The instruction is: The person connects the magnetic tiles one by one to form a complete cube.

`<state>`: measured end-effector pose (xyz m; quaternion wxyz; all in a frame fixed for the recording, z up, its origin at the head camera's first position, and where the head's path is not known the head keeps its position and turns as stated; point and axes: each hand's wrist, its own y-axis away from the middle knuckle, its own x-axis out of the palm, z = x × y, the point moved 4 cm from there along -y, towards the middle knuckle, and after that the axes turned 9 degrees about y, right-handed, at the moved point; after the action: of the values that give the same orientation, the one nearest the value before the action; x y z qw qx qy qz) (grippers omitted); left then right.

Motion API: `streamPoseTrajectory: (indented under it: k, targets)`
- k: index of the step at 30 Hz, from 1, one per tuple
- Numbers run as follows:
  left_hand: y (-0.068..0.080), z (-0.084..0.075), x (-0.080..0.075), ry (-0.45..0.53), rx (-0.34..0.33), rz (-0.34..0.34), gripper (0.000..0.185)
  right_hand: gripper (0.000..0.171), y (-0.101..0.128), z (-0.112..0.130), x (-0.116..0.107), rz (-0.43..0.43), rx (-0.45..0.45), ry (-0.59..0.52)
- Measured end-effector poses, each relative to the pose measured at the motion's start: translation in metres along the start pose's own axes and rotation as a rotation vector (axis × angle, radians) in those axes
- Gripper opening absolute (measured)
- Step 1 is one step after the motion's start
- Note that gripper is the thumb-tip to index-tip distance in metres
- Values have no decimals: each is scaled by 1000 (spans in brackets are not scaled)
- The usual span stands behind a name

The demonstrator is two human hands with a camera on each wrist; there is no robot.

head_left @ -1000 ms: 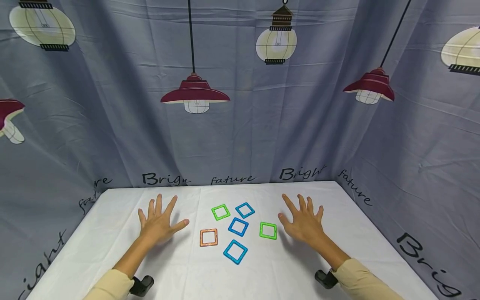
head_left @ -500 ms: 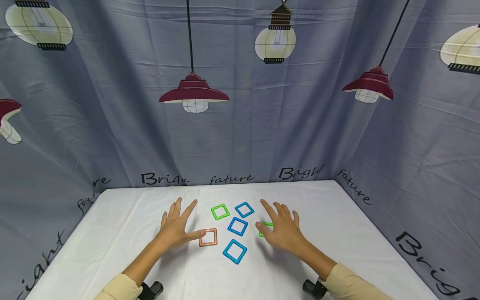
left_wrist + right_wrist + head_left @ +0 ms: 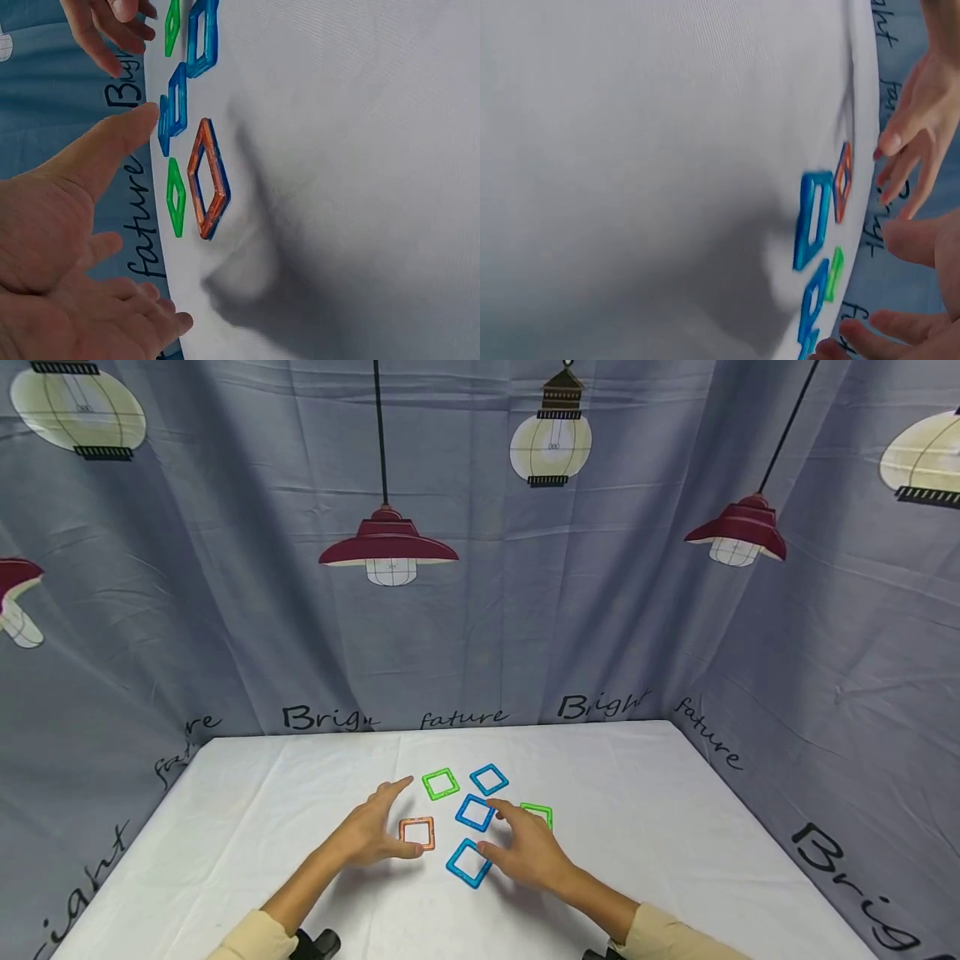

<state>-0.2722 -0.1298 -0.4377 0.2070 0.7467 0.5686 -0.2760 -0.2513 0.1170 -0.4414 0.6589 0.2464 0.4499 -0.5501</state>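
Two hands, the left hand point(image 3: 371, 835) and right hand point(image 3: 525, 852), hover with loose fingers, gripping nothing, and could bump the orange square point(image 3: 417, 833) or blue square point(image 3: 470, 863) crooked.

Blue square frame point(image 3: 812, 220) lies flat on the white counter point(image 3: 645, 165), orange frame point(image 3: 843, 182) just beside it, left hand point(image 3: 919, 127) hovering close by.

Left hand point(image 3: 372, 835), right hand point(image 3: 525, 852) spread.
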Motion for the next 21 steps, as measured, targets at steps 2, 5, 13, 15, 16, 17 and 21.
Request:
streamPoseTrajectory:
  k: [2,5,13,15,16,17,21]
  targets:
    - [-1,0,3,0,4,2,108,60,0,2,4,20,-6,-5]
    - [-2,2,7,-19,-1,6,105,57,0,4,10,59,-3,-17]
    - [-4,12,9,-70,-54,-5,91,59,1,2,18,117,1,-27]
    - [-6,14,9,-70,-45,-20,87,59,2,1,18,127,2,-32]
    - [-7,15,9,-69,-38,-28,84,60,2,1,19,130,0,-34]
    - [-7,16,10,-68,-32,-36,81,60,3,1,19,135,1,-37]
    - [-9,21,11,-73,-30,-49,70,59,3,2,22,143,-13,-29]
